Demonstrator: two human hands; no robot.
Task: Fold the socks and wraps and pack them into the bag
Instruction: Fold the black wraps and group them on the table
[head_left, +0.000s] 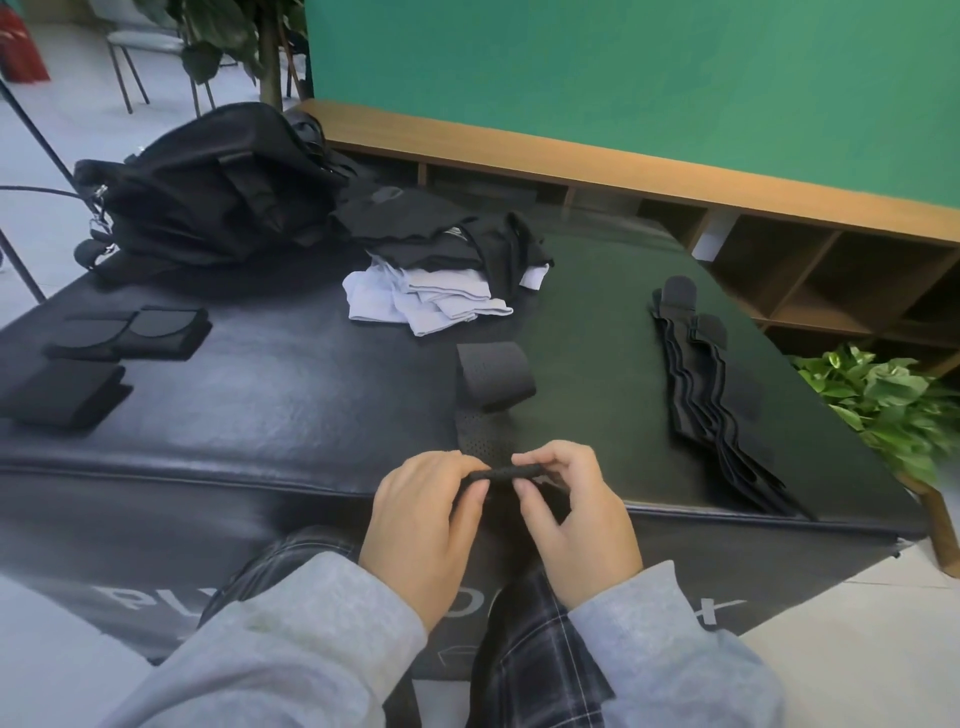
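While both hands, left hand (423, 512) and right hand (569, 512), pinch its rolled end at lower centre, the perforated black wrap (493, 410) lies along the padded leatherette counter (260, 405).

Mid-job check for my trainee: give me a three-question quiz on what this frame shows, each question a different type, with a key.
1. True or false: both hands pinch the near end of the perforated black wrap.
2. Multiple choice: the black bag lies at the A) far left, B) near right, C) centre of the black mat.
3. Fill in: the unfolded wraps lie to the ____ of the hands.

Key:
1. True: left hand and right hand grip it.
2. A.
3. Right.
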